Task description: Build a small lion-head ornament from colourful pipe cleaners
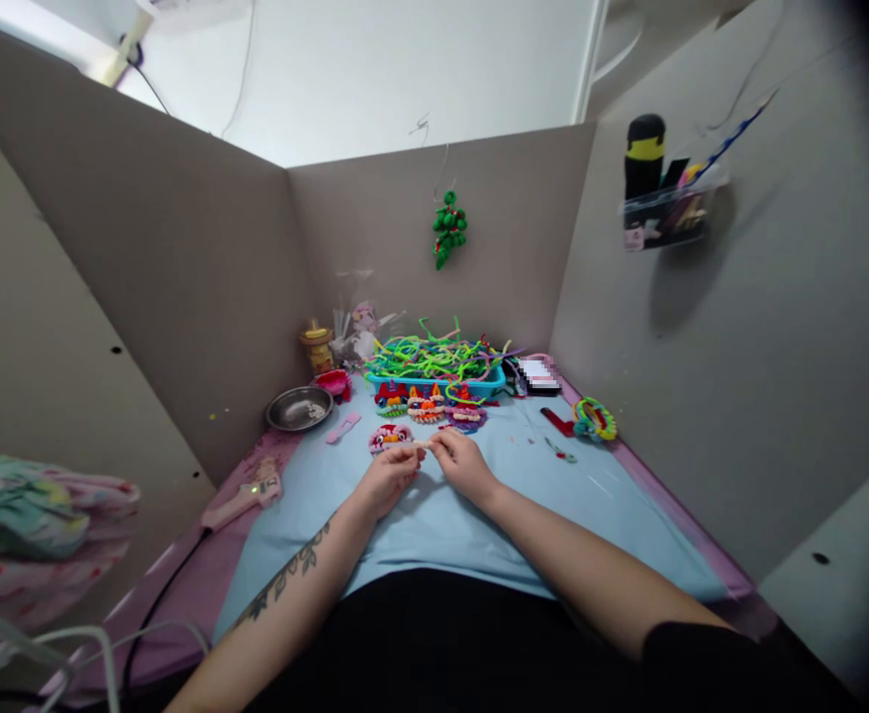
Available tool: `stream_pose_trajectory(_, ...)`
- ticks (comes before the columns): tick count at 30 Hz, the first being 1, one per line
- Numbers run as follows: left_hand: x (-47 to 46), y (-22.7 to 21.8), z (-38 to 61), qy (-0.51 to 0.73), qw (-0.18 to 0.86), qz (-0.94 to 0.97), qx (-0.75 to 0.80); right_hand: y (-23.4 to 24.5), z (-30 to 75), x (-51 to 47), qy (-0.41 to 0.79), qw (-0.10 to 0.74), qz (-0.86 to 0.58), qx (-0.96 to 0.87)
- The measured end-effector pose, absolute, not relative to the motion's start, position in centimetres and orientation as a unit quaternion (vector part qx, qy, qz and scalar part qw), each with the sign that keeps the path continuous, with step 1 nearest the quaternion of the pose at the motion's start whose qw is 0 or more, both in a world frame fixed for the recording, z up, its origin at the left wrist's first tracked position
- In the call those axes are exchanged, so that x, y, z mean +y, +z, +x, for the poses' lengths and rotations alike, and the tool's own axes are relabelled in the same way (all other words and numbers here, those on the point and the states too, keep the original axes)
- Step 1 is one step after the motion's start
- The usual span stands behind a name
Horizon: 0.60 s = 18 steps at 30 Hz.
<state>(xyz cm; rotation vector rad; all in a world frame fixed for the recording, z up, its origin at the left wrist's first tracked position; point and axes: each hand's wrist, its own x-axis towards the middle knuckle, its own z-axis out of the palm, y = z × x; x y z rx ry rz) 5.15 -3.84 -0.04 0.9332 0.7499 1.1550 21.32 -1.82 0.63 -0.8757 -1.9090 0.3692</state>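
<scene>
Blue tray (495, 384): near the far edge of the tabletop (590, 525); heaped with fuzzy stems (434, 355) — mostly green, some pink and purple — a few trailing over its front rim.
Metal bowl (286, 410): by the left edge, toward the far left corner; small pale bits (316, 409) lie in its right side.
Clear bin (638, 208): on the right partition, above the tabletop; it holds a black-and-yellow bottle (644, 158), a blue stick (731, 141) and smaller items too blurred to name.
Jar (320, 351): at the far left corner; contents cannot be told.
Pale strip (421, 445): above the middle of the tabletop, between both hands' fingertips; its ends are hidden by the fingers.
Left hand (392, 475): thumb and fingers pinching the strip from the left.
Right hand (464, 462): pinching it from the right; fingertips near the left hand's.
Red-and-pink figure (390, 437): just beyond the left hand — three more figures (427, 404) line the tray's front.
</scene>
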Motion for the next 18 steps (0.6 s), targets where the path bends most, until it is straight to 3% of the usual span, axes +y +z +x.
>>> stream_pose_trajectory(18, -4.09, 0.41, 5.17, 0.512, 0.632, 0.478, 0.332, 0.37, 21.71, -1.41, 0.144, 0.507, -0.402, -0.749)
